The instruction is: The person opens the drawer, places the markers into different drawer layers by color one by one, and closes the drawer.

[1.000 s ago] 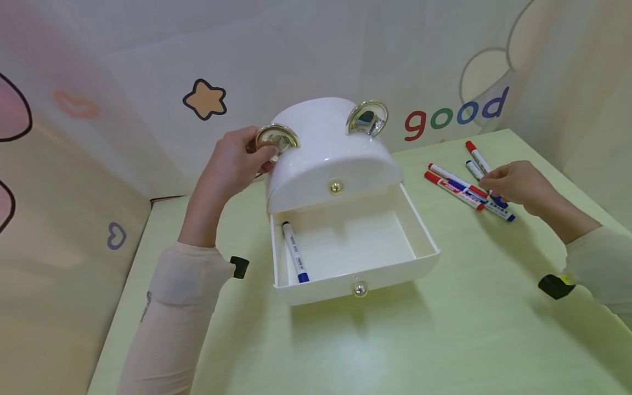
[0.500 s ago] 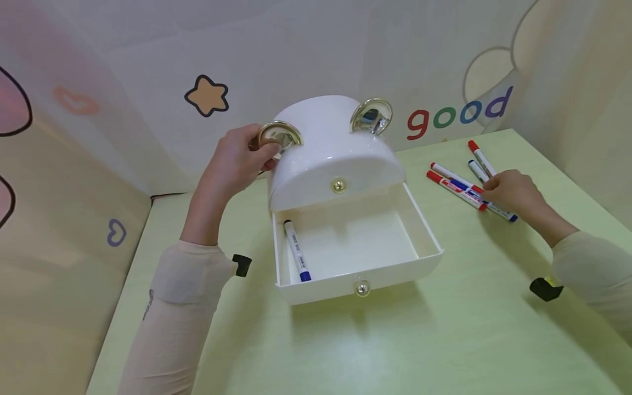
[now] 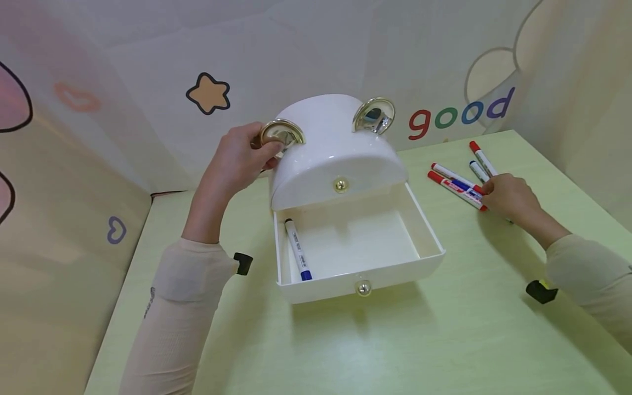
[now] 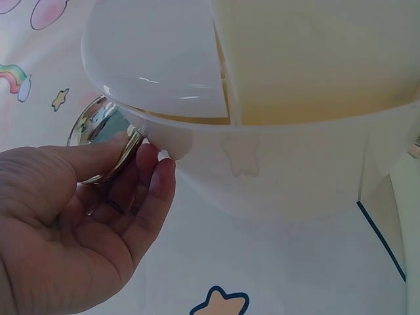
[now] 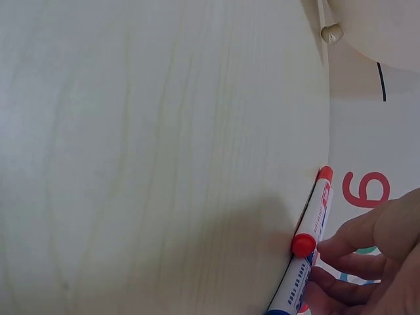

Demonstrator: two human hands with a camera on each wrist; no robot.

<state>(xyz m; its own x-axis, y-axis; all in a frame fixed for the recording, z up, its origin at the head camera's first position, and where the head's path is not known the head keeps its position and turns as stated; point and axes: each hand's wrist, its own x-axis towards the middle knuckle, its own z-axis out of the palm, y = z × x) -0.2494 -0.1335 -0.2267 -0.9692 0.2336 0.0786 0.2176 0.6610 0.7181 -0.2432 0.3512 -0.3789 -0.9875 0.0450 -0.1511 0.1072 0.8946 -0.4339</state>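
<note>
A white box with two gold ears and a gold knob stands on the table, its drawer pulled out. My left hand pinches the left gold ear between thumb and fingers, as the left wrist view also shows. Inside the drawer, along its left side, lies a marker with a blue end. My right hand is over the marker pile at the right. In the right wrist view its fingertips touch or nearly touch a red-capped marker and a blue-ended marker; thumb and fingers stand apart.
Beyond the right hand lie another red-capped marker and a blue-tipped marker. The pale green table meets a printed wall behind the box. The drawer front, with its clear round knob, juts toward me.
My right hand has moved down and slightly left onto the marker pile, covering part of it. The left hand keeps its hold on the gold ear; the view has shifted slightly.
</note>
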